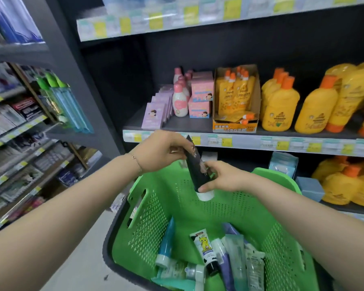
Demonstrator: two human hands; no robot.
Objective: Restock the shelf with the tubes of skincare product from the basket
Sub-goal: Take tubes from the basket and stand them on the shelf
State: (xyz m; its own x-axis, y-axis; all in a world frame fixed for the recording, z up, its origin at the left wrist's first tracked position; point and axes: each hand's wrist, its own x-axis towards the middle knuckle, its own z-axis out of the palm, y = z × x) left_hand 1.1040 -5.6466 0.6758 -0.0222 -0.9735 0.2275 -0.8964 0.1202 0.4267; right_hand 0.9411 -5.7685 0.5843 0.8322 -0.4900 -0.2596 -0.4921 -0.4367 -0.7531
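A green perforated basket [147, 213] stands in front of me with several skincare tubes [206, 250] lying in its bottom. Above the basket I hold a black tube [194, 166] with a white cap pointing down. My left hand [160, 153] pinches its upper crimped end. My right hand [223, 177] grips its lower part near the cap. The dark shelf [177, 124] lies just beyond, with bare room at its left end.
On the shelf stand purple boxes [156, 112], pink bottles and boxes [187, 97], an orange pouch carton [235, 99] and yellow bottles [315, 103]. More yellow bottles fill the lower shelf at right. A side rack of goods runs along the left.
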